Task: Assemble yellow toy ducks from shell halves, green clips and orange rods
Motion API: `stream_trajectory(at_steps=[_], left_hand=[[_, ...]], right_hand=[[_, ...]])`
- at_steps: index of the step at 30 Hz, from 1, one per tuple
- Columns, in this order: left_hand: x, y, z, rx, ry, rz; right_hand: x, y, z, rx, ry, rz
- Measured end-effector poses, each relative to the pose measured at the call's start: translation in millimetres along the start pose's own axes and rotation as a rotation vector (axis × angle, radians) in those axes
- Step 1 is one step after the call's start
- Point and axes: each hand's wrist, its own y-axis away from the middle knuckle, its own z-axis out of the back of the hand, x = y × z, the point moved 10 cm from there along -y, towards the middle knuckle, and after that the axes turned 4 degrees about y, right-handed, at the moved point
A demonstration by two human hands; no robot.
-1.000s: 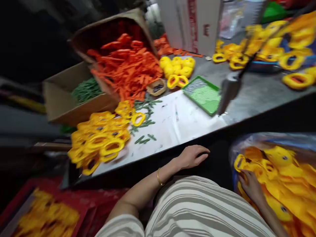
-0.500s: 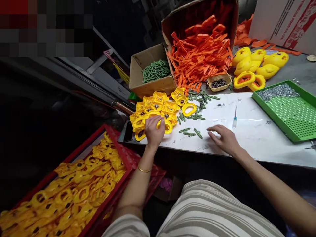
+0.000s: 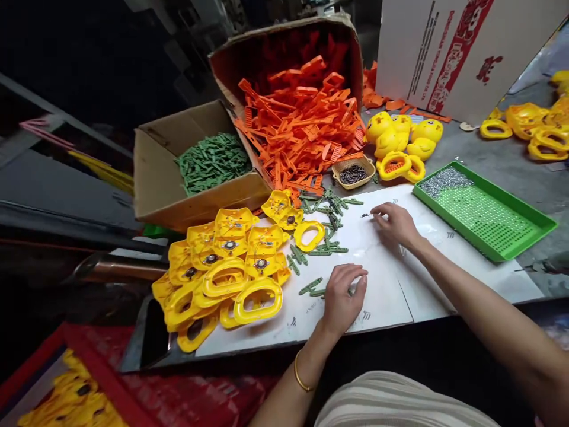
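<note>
My left hand point(image 3: 344, 298) hovers low over the white work surface with fingers bent and the thumb apart. Beneath and beside it lie a few green plastic strips point(image 3: 311, 286), partly hidden by the hand. Farther forward, my right hand point(image 3: 396, 225) has its fingertips beside a small dark pin point(image 3: 365, 215); whether they touch it I cannot tell. A screwdriver point(image 3: 402, 250) lies mostly hidden under the right wrist. Left of my hands are stacked yellow duck-shaped shells point(image 3: 231, 244) with handle loops and round metal parts inside. More green strips point(image 3: 329, 249) are scattered beside them.
A cardboard box point(image 3: 169, 198) holds green strips; a larger carton point(image 3: 284, 38) spills orange plastic parts point(image 3: 302, 118). A small basket point(image 3: 354, 182) contains dark pins. Yellow ducks point(image 3: 402, 133) stand behind a green tray point(image 3: 489, 249) of screws. A red crate point(image 3: 102, 379) sits lower left.
The view has swung left and closer. My left hand has moved right, from the yellow shells to the green strips. My right hand has reached forward to the dark pin.
</note>
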Motion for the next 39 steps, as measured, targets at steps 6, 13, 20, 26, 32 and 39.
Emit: stream_trajectory(at_steps=[6,13,20,26,32,39], left_hand=[[-6.3,-22.1,-4.2,0.063,-0.088,-0.123],[-24.8,-33.1,-32.7,0.224,0.016,-0.217],[-81.6,-22.1,-114.0,0.478,0.108,-0.199],[-108.7,49.0,-280.5,1.090,0.179,-0.035],[-135.0,133.7,-378.4,1.479,0.062,-0.296],[-119.4,129.4,-352.6,1.482,0.071,-0.245]], right_hand=[[-38.6,111.8,76.7,-0.352,-0.039,-0.130],[-162.4,390.8,126.1,-0.592,0.401,-0.881],[-288.2,526.2,146.3,-0.307,0.459,-1.366],[-390.6,538.6,162.8,-0.019,0.363,-1.552],[-389.8,527.9,153.3,0.041,0.361,-1.491],[-333.4,541.0,194.1,-0.176,0.214,-1.342]])
